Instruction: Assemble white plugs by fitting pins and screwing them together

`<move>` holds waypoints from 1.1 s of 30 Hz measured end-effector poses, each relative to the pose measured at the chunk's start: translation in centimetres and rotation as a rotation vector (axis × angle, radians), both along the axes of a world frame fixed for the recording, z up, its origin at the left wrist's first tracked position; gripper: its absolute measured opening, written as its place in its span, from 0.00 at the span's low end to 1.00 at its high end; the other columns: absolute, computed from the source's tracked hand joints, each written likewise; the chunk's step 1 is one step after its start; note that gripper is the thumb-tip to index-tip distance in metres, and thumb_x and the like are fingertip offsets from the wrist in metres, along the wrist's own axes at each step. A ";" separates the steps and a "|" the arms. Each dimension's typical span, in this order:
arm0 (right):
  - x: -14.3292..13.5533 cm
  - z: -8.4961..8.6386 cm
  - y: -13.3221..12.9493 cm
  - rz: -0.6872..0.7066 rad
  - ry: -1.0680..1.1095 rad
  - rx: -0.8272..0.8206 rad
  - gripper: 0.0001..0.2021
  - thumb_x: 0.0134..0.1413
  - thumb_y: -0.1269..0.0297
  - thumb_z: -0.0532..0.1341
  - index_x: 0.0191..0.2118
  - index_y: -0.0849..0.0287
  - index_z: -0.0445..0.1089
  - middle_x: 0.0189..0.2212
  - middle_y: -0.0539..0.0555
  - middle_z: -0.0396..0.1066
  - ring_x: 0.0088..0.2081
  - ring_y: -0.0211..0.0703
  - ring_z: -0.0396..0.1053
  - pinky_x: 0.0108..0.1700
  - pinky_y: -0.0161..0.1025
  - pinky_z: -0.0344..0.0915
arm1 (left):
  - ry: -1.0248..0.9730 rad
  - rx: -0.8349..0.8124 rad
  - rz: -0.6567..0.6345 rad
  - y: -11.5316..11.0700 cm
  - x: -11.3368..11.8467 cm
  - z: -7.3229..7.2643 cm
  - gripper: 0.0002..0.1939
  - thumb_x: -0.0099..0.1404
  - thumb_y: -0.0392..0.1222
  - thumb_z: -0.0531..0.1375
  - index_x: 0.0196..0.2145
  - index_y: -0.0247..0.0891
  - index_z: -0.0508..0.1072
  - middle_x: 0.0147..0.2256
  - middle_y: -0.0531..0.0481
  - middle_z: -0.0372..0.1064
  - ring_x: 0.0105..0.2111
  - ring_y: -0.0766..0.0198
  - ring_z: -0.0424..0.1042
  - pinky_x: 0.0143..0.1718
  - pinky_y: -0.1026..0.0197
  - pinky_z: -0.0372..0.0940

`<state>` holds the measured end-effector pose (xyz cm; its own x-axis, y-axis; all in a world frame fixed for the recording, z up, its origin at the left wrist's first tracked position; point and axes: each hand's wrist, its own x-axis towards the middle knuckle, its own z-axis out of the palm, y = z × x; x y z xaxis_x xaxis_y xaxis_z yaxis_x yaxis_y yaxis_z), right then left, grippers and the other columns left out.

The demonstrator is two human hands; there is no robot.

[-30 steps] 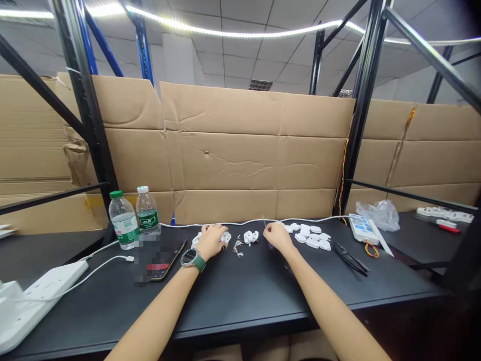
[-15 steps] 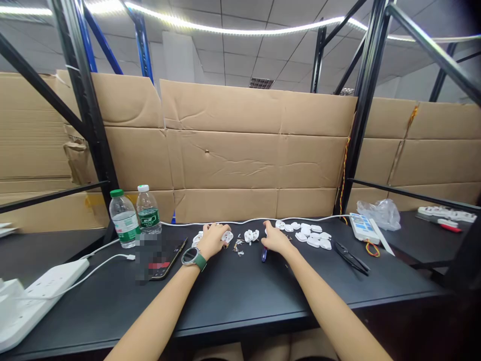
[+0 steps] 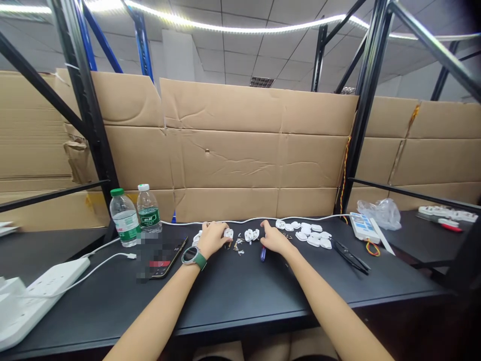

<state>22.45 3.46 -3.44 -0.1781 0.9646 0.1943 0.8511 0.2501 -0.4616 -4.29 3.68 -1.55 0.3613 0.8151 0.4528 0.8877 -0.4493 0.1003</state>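
Note:
My left hand (image 3: pixel 213 239), with a watch at its wrist, is closed on a white plastic piece (image 3: pixel 228 233) just above the black table. My right hand (image 3: pixel 275 238) holds a blue-handled screwdriver (image 3: pixel 263 253), whose handle sticks out below the fingers. Between the hands lie white round parts (image 3: pixel 251 235) and, nearer to me, small metal and white bits (image 3: pixel 238 246). Several white oval pieces (image 3: pixel 313 235) are spread out to the right of my right hand. More white pieces (image 3: pixel 197 237) show partly behind my left hand.
Two water bottles (image 3: pixel 126 220), a phone (image 3: pixel 169 260) and a white power strip (image 3: pixel 45 291) are on the left. Black pliers (image 3: pixel 351 256), a white and blue device (image 3: pixel 364 227) and a plastic bag (image 3: pixel 379 214) lie at the right. Cardboard (image 3: pixel 244 150) stands behind the table (image 3: pixel 240 301).
The white piece at my left fingers has turned and sits slightly differently. My right hand has shifted a little left with the screwdriver, and the white piece formerly at its fingertips no longer shows.

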 end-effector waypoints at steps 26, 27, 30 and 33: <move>0.5 0.3 1.4 -0.085 0.481 0.375 0.09 0.56 0.61 0.59 0.41 0.56 0.67 0.25 0.48 0.69 0.30 0.43 0.68 0.35 0.38 0.62 | -0.135 0.141 -0.286 -1.9 2.6 0.5 0.16 0.68 0.44 0.58 0.53 0.48 0.69 0.48 0.48 0.67 0.49 0.56 0.67 0.50 0.52 0.57; 1.0 0.2 1.6 -0.127 0.418 0.381 0.08 0.56 0.62 0.58 0.41 0.55 0.67 0.24 0.48 0.68 0.30 0.43 0.68 0.35 0.38 0.61 | -0.140 0.129 -0.267 -1.7 2.4 0.3 0.14 0.68 0.42 0.57 0.51 0.47 0.70 0.47 0.48 0.67 0.49 0.56 0.67 0.50 0.52 0.57; 1.9 -0.5 2.2 -0.170 0.314 0.314 0.06 0.56 0.66 0.58 0.40 0.56 0.67 0.23 0.47 0.68 0.29 0.43 0.68 0.35 0.36 0.59 | -0.152 0.102 -0.242 -1.2 2.0 -0.1 0.12 0.68 0.40 0.55 0.48 0.47 0.72 0.47 0.48 0.67 0.48 0.56 0.68 0.50 0.52 0.60; 1.8 -1.3 2.8 -0.122 0.264 0.292 0.06 0.54 0.67 0.60 0.39 0.56 0.68 0.25 0.48 0.70 0.31 0.42 0.69 0.36 0.35 0.60 | -0.169 0.087 -0.245 -1.2 2.0 -0.2 0.13 0.68 0.40 0.54 0.48 0.46 0.72 0.46 0.47 0.68 0.48 0.56 0.68 0.50 0.52 0.61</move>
